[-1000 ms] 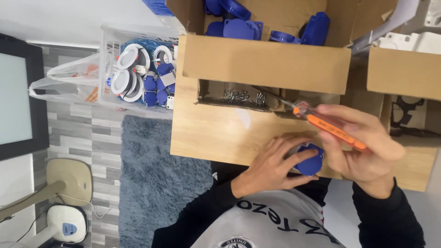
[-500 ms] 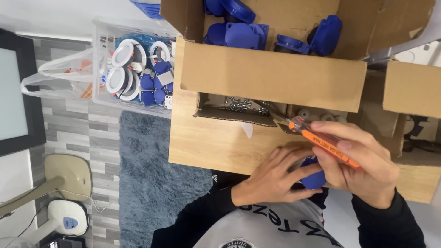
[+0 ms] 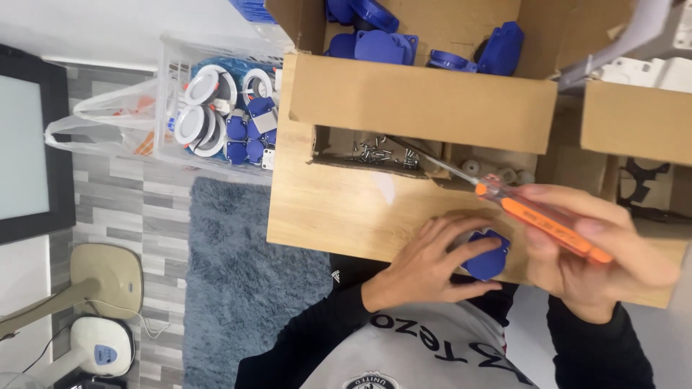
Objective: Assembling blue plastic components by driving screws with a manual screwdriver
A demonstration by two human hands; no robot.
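Left hand (image 3: pixel 425 263) cups a rounded blue plastic socket part (image 3: pixel 486 253), fingers curled over it, pressing it to the near edge of the pale wood-grain table (image 3: pixel 339 209). Right hand (image 3: pixel 602 252) is closed around an orange-handled screwdriver (image 3: pixel 540 220); its thin metal shaft slants up to a shallow cardboard tray (image 3: pixel 375 155) of small loose screws (image 3: pixel 378 150). Behind the tray stands a large corrugated cardboard box (image 3: pixel 425 101) holding more blue plastic parts. Beside the table, a clear plastic crate (image 3: pixel 216 108) holds white rings and blue pieces. Shaggy grey-blue rug (image 3: pixel 231 274) lies below.
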